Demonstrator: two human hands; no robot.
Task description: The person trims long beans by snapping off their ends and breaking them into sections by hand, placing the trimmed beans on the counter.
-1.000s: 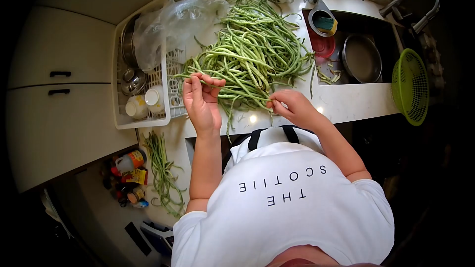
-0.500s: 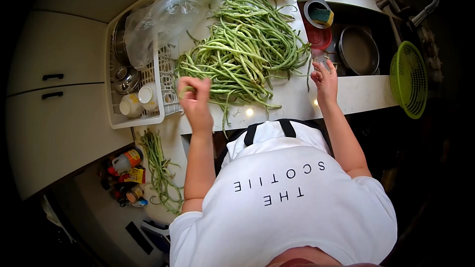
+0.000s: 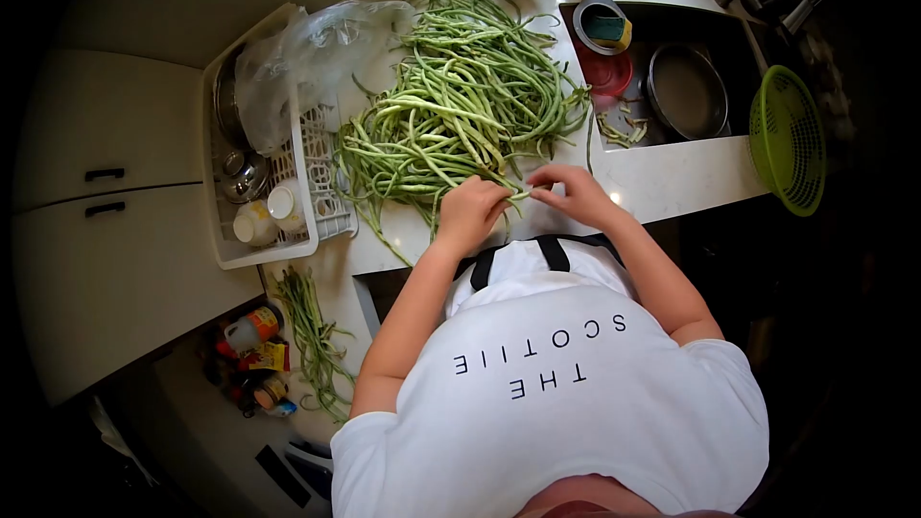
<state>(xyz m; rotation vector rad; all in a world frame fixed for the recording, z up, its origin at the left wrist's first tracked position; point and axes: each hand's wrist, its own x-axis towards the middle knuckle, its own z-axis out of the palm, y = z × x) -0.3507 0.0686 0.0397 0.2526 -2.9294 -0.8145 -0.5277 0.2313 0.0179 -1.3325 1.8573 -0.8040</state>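
Observation:
A large heap of long green beans (image 3: 470,86) covers the counter in front of me. At its near edge, my left hand (image 3: 470,211) is closed with thumb and fingers pinching a long bean (image 3: 519,197). My right hand (image 3: 573,196) comes in from the right, its fingertips closed at the end of the same bean. The two hands nearly meet, just above the counter. A smaller bunch of long beans (image 3: 312,336) lies on the counter to the left, beyond my left arm.
A white dish rack (image 3: 305,173) with cups and a plastic bag (image 3: 317,48) stands left. At right, the sink (image 3: 743,48) holds a metal pan (image 3: 687,94) and bean pieces (image 3: 622,130). A green colander (image 3: 787,141) leans beside it. Bottles (image 3: 252,328) stand lower left.
My left hand has moved right from the heap's left edge, and my right hand has come left from beside the sink. Both now meet at one bean.

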